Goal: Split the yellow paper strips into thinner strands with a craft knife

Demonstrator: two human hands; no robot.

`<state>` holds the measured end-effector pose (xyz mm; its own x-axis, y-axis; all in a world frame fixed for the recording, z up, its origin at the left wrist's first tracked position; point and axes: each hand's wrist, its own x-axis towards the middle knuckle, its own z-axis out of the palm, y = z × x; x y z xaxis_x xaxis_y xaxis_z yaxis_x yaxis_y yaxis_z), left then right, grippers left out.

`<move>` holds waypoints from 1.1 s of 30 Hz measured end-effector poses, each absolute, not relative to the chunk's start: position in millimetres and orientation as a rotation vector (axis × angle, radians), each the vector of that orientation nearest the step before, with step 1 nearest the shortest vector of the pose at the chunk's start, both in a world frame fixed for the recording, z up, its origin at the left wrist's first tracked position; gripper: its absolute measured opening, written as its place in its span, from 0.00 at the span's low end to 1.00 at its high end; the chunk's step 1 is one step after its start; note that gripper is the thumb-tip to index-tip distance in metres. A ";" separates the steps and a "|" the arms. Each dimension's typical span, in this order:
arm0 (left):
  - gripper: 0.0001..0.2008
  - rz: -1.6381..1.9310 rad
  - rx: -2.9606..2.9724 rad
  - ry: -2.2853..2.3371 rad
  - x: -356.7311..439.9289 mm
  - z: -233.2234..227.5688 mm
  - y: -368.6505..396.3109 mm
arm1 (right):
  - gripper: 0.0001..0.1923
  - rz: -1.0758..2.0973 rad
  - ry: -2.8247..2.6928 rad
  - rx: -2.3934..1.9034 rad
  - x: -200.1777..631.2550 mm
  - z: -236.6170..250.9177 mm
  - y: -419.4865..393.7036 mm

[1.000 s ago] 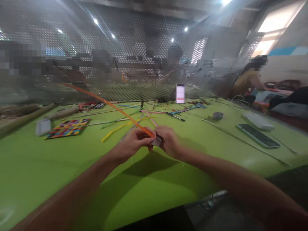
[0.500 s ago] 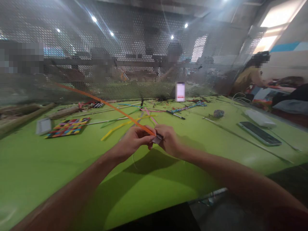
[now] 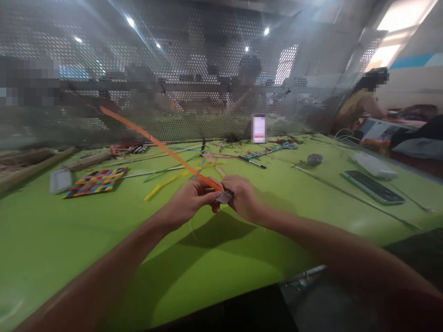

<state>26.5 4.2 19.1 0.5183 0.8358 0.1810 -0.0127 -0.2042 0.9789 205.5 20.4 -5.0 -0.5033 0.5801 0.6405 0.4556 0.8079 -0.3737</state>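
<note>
Left hand and right hand still pinched on orange strip, its free end now raised higher

A craft workshop: green worktable strewn with paper strips, perforated screen.

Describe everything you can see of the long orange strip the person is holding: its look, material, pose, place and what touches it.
The orange strip is long, narrow, flat and thin, and looks like paper. It rises from the hands up and to the left, slanting above the green table, its far end free in the air before the perforated screen. Its near end is pinched between the left hand and right hand, beside a small greyish piece. Nothing else touches it.
</note>
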 end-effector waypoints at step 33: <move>0.10 0.820 1.627 0.748 22.7 23.1 1.7 | 0.14 0.154 -2.239 -0.811 206.6 4.2 15.9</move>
<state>22.7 1.7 23.1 0.5593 0.8191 0.1276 0.0515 -0.1880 0.9808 206.6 15.9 4.2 -0.5287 0.5950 0.6053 0.5065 0.7934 -0.3375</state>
